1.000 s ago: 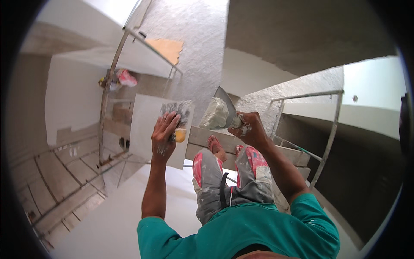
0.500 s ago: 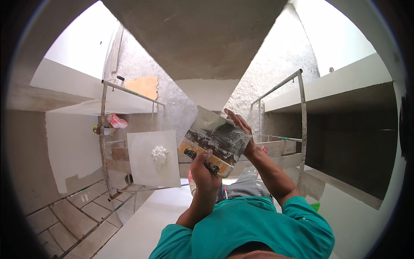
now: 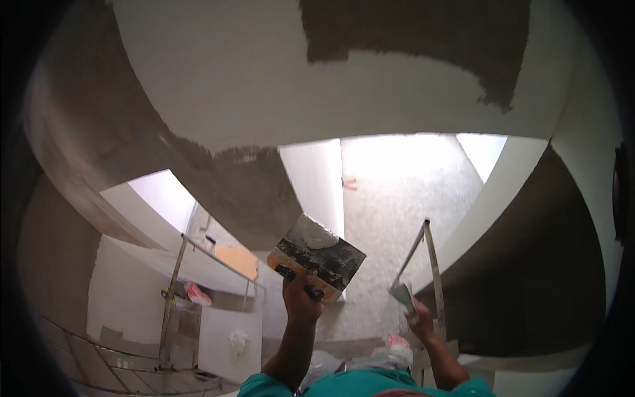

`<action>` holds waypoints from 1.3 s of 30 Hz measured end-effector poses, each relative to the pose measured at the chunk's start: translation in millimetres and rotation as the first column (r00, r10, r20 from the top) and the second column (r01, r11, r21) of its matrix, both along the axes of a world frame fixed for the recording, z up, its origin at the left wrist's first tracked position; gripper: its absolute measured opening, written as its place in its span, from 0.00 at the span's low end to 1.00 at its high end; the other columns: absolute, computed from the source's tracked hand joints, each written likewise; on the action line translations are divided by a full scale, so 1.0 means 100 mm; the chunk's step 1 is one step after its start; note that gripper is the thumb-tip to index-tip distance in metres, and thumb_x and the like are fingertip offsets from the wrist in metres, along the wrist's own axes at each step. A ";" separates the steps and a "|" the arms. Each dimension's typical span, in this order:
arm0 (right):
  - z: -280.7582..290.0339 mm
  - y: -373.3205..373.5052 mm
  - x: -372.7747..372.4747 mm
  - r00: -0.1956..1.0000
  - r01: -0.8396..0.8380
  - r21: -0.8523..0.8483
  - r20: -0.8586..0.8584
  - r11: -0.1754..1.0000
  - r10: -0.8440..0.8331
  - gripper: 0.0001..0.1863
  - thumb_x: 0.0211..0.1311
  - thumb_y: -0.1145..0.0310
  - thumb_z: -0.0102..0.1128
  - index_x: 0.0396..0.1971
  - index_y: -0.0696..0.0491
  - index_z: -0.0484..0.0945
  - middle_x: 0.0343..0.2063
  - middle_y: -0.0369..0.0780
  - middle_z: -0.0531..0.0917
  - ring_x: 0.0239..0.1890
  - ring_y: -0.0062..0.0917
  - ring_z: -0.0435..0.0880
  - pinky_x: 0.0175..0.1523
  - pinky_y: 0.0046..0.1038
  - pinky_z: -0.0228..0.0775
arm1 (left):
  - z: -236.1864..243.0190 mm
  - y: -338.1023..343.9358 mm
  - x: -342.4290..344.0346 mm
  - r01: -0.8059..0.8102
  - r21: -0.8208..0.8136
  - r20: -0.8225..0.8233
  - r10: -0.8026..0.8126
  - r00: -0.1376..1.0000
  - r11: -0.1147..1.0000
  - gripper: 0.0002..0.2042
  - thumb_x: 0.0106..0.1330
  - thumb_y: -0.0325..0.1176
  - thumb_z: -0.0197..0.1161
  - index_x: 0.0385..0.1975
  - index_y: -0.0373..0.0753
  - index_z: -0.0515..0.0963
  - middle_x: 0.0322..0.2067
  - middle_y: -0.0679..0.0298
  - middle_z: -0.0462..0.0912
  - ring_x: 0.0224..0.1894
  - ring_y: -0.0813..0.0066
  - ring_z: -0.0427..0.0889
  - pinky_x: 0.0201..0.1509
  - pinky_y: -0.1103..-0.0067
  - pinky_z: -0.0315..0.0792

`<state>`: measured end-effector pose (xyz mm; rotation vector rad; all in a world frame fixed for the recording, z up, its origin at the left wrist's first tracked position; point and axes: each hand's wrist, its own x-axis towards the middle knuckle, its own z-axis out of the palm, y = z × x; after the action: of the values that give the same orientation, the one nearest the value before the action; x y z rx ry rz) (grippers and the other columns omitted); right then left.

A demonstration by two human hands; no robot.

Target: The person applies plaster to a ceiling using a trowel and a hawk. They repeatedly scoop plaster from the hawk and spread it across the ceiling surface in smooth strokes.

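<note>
My left hand (image 3: pixel 302 303) is closed round the handle of a wide plastering blade (image 3: pixel 340 259) with an orange and black grip, held out ahead of me. A lump of white putty (image 3: pixel 316 233) sits at the far left corner of the blade; dark, smeared residue covers much of the rest. Off to the right and lower, my right hand (image 3: pixel 421 321) grips a small putty knife (image 3: pixel 402 296), its pale blade pointing up and left. The two tools are apart. Some of the right fingers are blurred.
Scaffold frames stand at the left (image 3: pixel 173 298) and right (image 3: pixel 433 271). A white board (image 3: pixel 221 324) bearing a heap of putty (image 3: pixel 238 343) lies at lower left, near a red-and-white bag (image 3: pixel 197 294). Overhead, the surface is part white (image 3: pixel 218 79), part bare grey-brown (image 3: pixel 410 30).
The view has tilted upward, showing more of the surface above. My right hand has moved away from the wide blade to the right, where the putty knife shows. White putty now shows on the blade's corner.
</note>
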<state>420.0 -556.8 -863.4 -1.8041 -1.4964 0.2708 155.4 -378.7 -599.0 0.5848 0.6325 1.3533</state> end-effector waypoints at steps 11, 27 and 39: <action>0.06 -1.91 0.69 0.809 0.505 -0.481 -0.025 0.717 -0.587 0.14 0.39 0.64 0.68 0.26 0.57 0.79 0.23 0.50 0.82 0.30 0.47 0.83 0.36 0.41 0.74 | 3.59 1.24 1.15 -0.077 0.812 -0.078 0.239 0.968 0.579 0.18 0.55 0.22 0.63 0.48 0.30 0.74 0.41 0.60 0.80 0.42 0.72 0.81 0.49 0.72 0.76; -0.03 -1.75 0.51 0.772 0.547 -0.404 -0.096 0.733 -0.629 0.13 0.38 0.64 0.69 0.22 0.57 0.78 0.21 0.49 0.82 0.26 0.44 0.83 0.34 0.40 0.73 | 5.02 2.40 2.05 0.646 0.706 0.658 0.605 -0.448 -0.289 0.28 0.64 0.34 0.57 0.66 0.47 0.64 0.59 0.66 0.74 0.61 0.70 0.71 0.68 0.62 0.58; 0.12 -1.33 1.10 0.787 0.453 -0.322 -0.293 0.831 -0.542 0.13 0.35 0.64 0.69 0.18 0.58 0.77 0.16 0.43 0.79 0.20 0.33 0.78 0.30 0.36 0.71 | 6.38 1.76 1.86 0.607 0.773 0.347 0.925 -0.155 -0.188 0.29 0.55 0.21 0.57 0.60 0.47 0.71 0.54 0.57 0.79 0.55 0.56 0.77 0.54 0.56 0.72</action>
<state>529.8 -689.7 -851.7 -2.1207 -0.6982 0.5069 341.5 -202.8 38.9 3.4532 1.0223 2.0827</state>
